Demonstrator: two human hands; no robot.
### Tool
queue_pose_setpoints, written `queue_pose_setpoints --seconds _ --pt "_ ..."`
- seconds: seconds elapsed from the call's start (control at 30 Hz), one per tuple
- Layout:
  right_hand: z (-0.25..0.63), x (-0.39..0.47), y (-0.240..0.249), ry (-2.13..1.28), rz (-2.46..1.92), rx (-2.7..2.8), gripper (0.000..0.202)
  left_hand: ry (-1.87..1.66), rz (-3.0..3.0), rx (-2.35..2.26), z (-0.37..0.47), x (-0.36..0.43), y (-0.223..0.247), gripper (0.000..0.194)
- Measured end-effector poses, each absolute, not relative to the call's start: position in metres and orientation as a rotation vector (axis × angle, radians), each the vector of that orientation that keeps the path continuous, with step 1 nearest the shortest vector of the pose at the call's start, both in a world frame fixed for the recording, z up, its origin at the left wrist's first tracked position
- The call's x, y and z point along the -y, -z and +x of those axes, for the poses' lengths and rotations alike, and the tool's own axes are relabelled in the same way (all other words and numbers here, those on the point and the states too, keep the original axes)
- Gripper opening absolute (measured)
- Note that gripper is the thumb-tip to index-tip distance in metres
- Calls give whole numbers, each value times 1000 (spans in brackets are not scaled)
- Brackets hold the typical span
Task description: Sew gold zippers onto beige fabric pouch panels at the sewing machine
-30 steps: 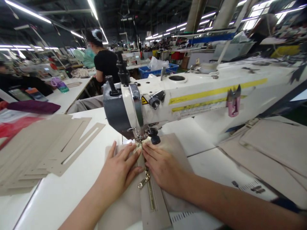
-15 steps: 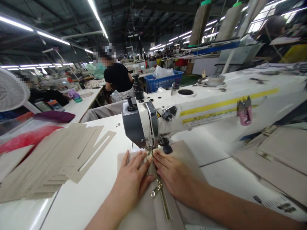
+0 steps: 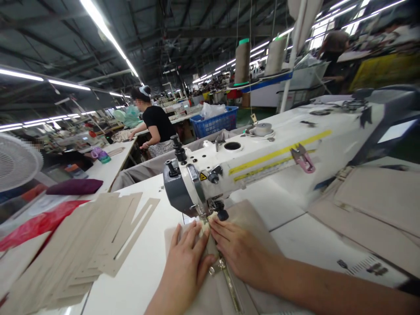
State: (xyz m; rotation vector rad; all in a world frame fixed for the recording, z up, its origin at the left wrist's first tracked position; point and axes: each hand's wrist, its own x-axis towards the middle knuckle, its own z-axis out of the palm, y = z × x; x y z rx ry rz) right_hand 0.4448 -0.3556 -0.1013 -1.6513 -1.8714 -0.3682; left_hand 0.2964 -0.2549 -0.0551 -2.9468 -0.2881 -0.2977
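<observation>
A beige fabric piece (image 3: pixel 252 216) with a metal zipper (image 3: pixel 232 291) set in it lies under the needle area (image 3: pixel 205 218) of a white and grey sewing machine (image 3: pixel 180 192). My left hand (image 3: pixel 183 264) rests on the cloth left of the zipper, fingers spread, its thumb by the zipper pull (image 3: pixel 212 270). On the zipper's other side my right hand (image 3: pixel 241 249) lies flat, fingers close together and pointing at the needle. Both hands' fingertips press the cloth just in front of the presser foot. The fingers partly cover the zipper's upper end.
Stacked beige slotted panels (image 3: pixel 82 240) lie to the left, beside red plastic (image 3: pixel 42 223). Beige fabric pieces (image 3: pixel 377 201) sit at right. Pink-handled thread snips (image 3: pixel 302 158) hang on the machine arm. Beyond are a blue crate (image 3: pixel 215 122), thread cones (image 3: pixel 242 63) and a co-worker (image 3: pixel 158 122).
My view has tilted and shifted. The zipper pull sits slightly nearer the needle, and my left thumb now covers part of it. The co-worker's arm now reaches out over their table.
</observation>
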Motion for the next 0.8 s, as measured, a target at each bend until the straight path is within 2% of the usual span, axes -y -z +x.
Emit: queue_pose_setpoints --seconds 0.33,0.5,0.8 --pt "444 357 93 285 -1699 1850 40 367 -2966 288 294 249 61 45" --pt "442 360 95 258 -1909 1790 48 374 -2983 322 295 252 57 44" --pt "413 419 89 263 -1951 1899 48 391 -2962 172 257 300 60 48"
